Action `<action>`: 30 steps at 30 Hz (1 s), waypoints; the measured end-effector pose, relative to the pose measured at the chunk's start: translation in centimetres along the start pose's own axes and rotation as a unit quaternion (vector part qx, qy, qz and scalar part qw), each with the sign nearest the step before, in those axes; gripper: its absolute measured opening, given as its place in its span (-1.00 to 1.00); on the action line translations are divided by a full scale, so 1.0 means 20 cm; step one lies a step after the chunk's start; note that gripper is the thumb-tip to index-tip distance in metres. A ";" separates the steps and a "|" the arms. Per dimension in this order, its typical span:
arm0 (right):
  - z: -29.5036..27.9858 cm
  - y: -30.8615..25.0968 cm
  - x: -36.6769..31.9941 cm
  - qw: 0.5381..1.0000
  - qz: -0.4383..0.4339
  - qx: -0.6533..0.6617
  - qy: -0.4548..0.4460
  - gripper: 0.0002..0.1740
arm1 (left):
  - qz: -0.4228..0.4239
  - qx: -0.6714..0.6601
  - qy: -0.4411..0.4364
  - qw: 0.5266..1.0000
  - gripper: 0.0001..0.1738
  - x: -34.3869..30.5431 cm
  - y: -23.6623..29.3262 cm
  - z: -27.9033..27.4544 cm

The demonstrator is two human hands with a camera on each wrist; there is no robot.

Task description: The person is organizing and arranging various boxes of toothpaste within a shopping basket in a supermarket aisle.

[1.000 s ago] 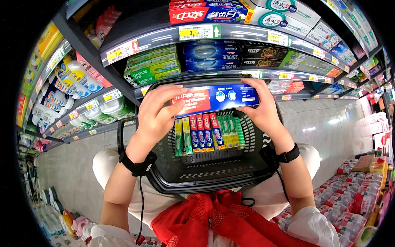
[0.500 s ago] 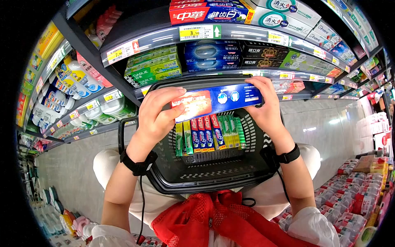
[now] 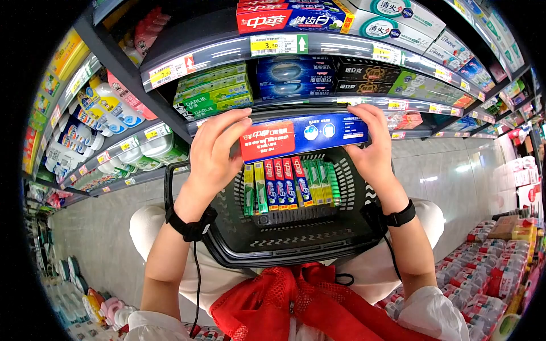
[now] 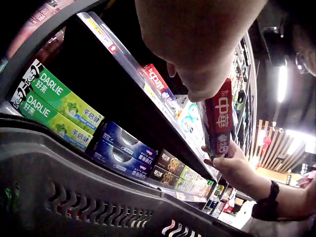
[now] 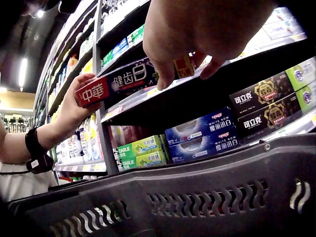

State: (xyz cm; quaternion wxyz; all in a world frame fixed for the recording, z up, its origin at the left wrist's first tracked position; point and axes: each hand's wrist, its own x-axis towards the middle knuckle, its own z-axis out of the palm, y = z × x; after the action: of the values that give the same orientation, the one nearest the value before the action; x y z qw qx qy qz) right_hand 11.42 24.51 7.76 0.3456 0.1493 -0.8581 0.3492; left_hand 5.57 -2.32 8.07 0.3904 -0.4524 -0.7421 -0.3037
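A long blue and red toothpaste box [image 3: 304, 136] is held level above the black basket [image 3: 296, 250]. At its red end is my left hand [image 3: 216, 159], fingers bent around that end; my right hand [image 3: 371, 145] grips the blue end between thumb and fingers. Inside the basket stands a row of several narrow boxes [image 3: 287, 182], green, yellow, red and blue. The right wrist view shows the held box [image 5: 123, 79] with the left hand [image 5: 74, 111] at its red end; in the left wrist view, the right hand [image 4: 239, 168] pinches the lower end of the box [image 4: 218, 118].
Shelves in front carry green Darlie boxes [image 3: 213, 91], blue boxes [image 3: 293, 77], black boxes [image 3: 364, 77] and red and blue boxes [image 3: 290, 20]. Bottles [image 3: 105, 108] stand on the left shelf. Wrapped bottle packs [image 3: 483, 273] lie on the floor at the right.
The held box has shifted slightly right, and its printed face shows with less glare. My left thumb has moved off the front of the red end.
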 end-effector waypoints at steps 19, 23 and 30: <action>0.01 0.02 0.00 1.000 0.000 -0.007 -0.007 -0.39 | -0.002 0.056 -0.070 0.996 -0.39 0.01 0.02 -0.02; 0.01 0.03 -0.01 0.999 0.017 0.007 -0.042 -0.32 | 0.071 0.106 -0.080 0.989 -0.47 0.04 0.05 -0.04; 0.03 0.03 -0.03 0.990 -0.039 -0.058 -0.120 -0.47 | -0.171 -0.189 -0.114 0.960 -0.51 0.02 0.10 0.00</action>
State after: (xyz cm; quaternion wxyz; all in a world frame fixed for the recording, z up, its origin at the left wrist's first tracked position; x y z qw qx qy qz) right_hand 11.27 24.49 6.76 0.2618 0.2034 -0.9056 0.2646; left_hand 7.21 -1.38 8.61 0.1529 -0.4156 -0.7769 -0.4476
